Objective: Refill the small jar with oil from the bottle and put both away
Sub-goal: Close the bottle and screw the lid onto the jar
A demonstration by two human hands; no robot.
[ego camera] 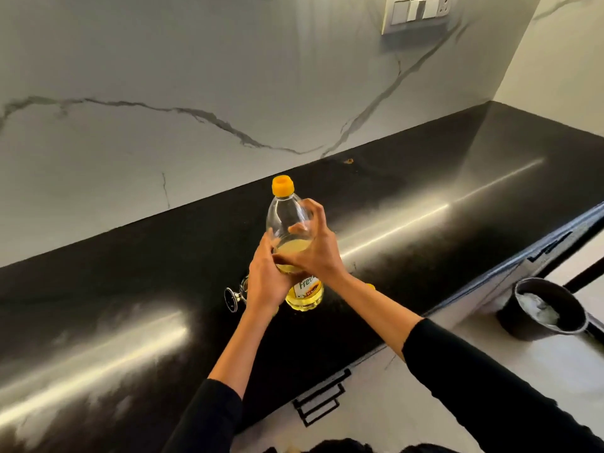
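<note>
A clear plastic oil bottle (286, 214) with a yellow cap (283, 185) stands upright on the black countertop (408, 204). Its lower part holds yellow oil. My left hand (264, 282) grips the bottle's middle from the left. My right hand (313, 243) holds it from the right, with fingers curled over its shoulder. The small glass jar (243, 285) sits on the counter just left of the bottle, mostly hidden behind my left hand. A round metal knobbed piece (232, 299) sticks out on the jar's left side.
A marble wall (196, 93) backs the counter, with a switch panel (421, 11) high at the right. Drawer handles (322, 403) show under the counter's front edge. A dark pot (545, 308) with something white inside stands low at the right.
</note>
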